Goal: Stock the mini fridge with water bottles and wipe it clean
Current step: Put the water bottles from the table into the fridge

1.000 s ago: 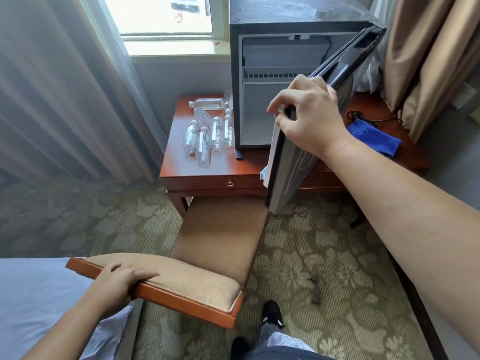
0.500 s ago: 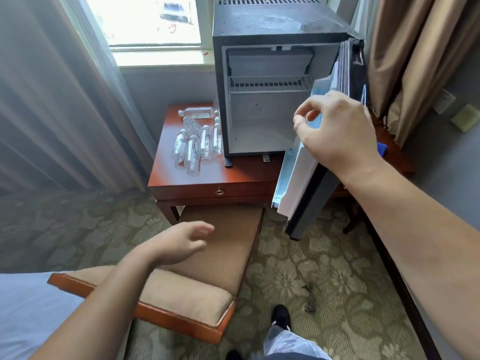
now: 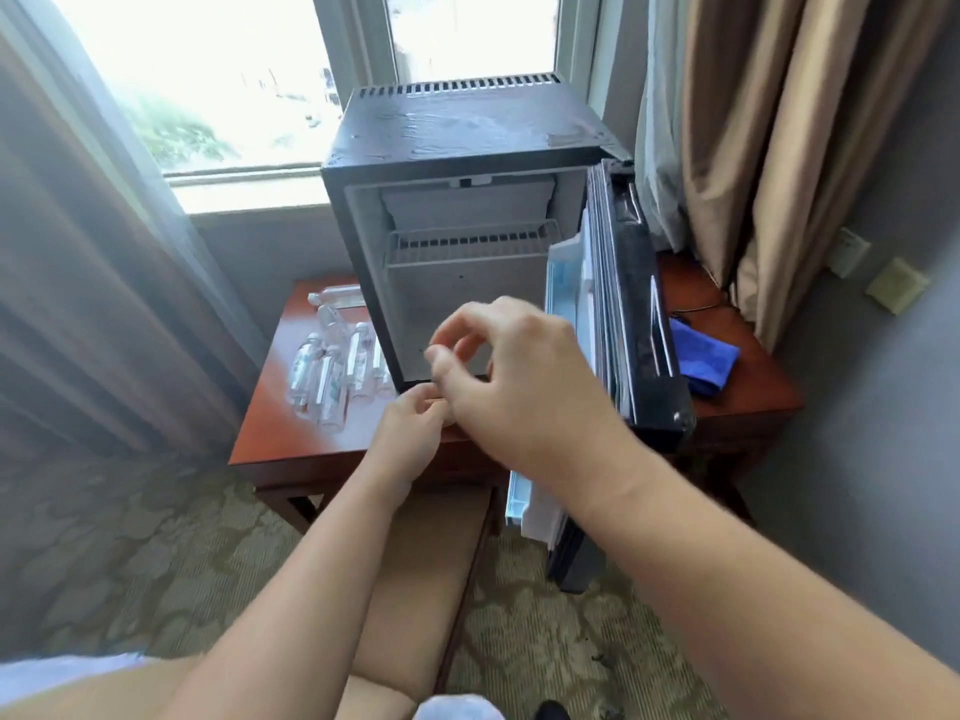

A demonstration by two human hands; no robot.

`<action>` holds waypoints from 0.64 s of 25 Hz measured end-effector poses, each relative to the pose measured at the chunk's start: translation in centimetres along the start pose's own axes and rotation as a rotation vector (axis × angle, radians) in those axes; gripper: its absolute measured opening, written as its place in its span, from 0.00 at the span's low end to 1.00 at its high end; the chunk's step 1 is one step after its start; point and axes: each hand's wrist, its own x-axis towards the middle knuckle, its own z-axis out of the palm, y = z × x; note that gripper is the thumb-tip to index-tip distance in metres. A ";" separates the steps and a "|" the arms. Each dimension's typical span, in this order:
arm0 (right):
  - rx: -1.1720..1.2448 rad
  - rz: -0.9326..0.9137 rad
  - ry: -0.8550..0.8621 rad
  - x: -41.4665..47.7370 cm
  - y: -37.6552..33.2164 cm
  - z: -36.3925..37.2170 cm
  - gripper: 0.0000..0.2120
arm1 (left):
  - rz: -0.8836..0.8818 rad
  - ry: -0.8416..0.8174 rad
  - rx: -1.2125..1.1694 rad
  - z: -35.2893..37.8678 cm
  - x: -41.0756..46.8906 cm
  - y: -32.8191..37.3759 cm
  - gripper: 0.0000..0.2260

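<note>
Forearms reach forward over a padded chair (image 3: 415, 574) pushed against the table's near edge. Left hand (image 3: 410, 433) hovers above that edge, fingers loosely curled, holding nothing visible; its fingertips are hidden behind the right hand (image 3: 514, 376), which hangs in front of the fridge opening with fingers bent, thumb near forefinger, gripping nothing. Fridge (image 3: 467, 148) stands on the red-brown table (image 3: 291, 439), cavity bare below one wire shelf (image 3: 467, 246). Door (image 3: 634, 324) swung fully right, overhanging the table front. Bottles (image 3: 332, 376) lie flat left of the fridge, mostly caps pointing to the window (image 3: 223, 80); the farthest lies crosswise. Blue cloth (image 3: 701, 356) sits right of the door. Curtains flank both sides; patterned carpet below.
</note>
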 end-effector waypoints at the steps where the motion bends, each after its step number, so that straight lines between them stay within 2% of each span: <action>1: 0.042 0.006 -0.021 -0.1 0.0 0.9 0.06 | -0.004 0.032 -0.016 0.4 0.3 0.4 0.06; 5: 0.020 0.077 -0.169 -0.1 1.3 2.1 0.09 | -0.074 0.004 0.048 -0.2 2.2 0.7 0.10; 8: -0.084 0.107 -0.174 -0.9 3.6 1.1 0.10 | -0.156 0.073 -0.054 -0.3 5.4 0.3 0.08; 11: -0.012 0.157 -0.145 -1.4 4.5 0.7 0.09 | -0.187 0.077 -0.064 0.1 8.0 -1.0 0.08; 16: 0.025 0.249 -0.174 4.2 5.3 7.8 0.09 | -0.241 0.080 0.040 -2.9 13.6 -4.7 0.09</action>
